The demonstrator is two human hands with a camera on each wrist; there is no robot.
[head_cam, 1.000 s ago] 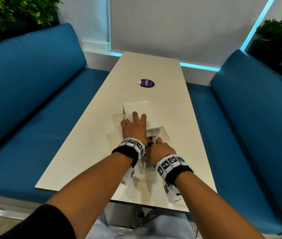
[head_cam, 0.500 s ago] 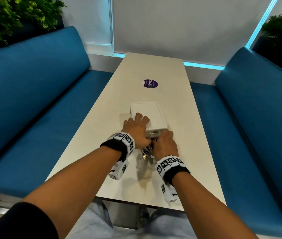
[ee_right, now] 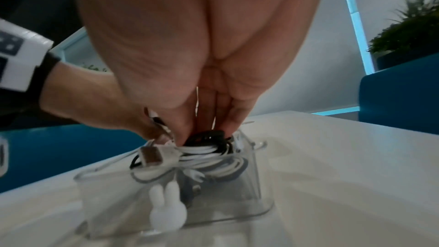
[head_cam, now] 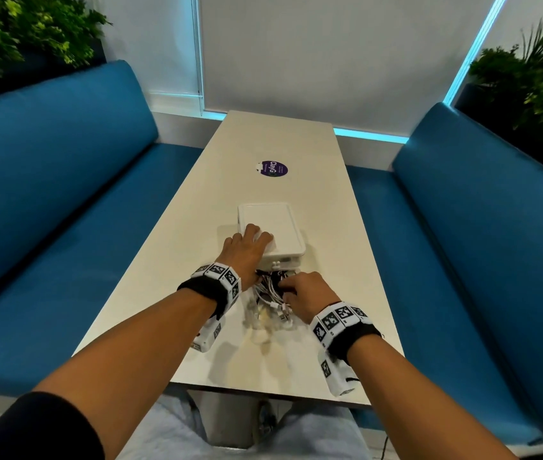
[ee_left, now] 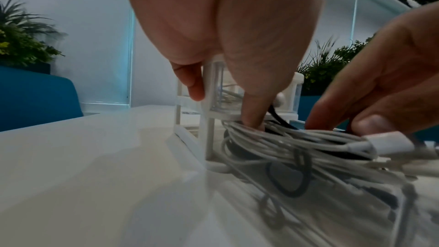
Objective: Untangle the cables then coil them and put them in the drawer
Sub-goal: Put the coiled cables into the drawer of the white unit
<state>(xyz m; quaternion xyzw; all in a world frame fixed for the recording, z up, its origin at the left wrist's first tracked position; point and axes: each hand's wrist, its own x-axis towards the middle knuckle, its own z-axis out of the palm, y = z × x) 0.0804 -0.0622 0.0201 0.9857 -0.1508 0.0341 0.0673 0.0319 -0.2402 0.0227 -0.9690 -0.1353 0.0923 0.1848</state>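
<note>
My right hand (head_cam: 306,295) pinches the springy, light cable bundle (ee_right: 206,159) under my fingertips; my left hand (head_cam: 246,252) lies spread, steadying the drawer unit (head_cam: 276,227).

A long, cream-white table (head_cam: 323,200) with a smooth, shiny top stands between two blue benches. A round purple sticker (head_cam: 273,168) with white letters lies flat on it, near the middle. Closer in sits a small white plastic box of drawers (head_cam: 275,227). Its clear bottom drawer (ee_right: 213,191) is pulled out over the tabletop, with a small white bunny knob (ee_right: 167,208) on its front.
</note>
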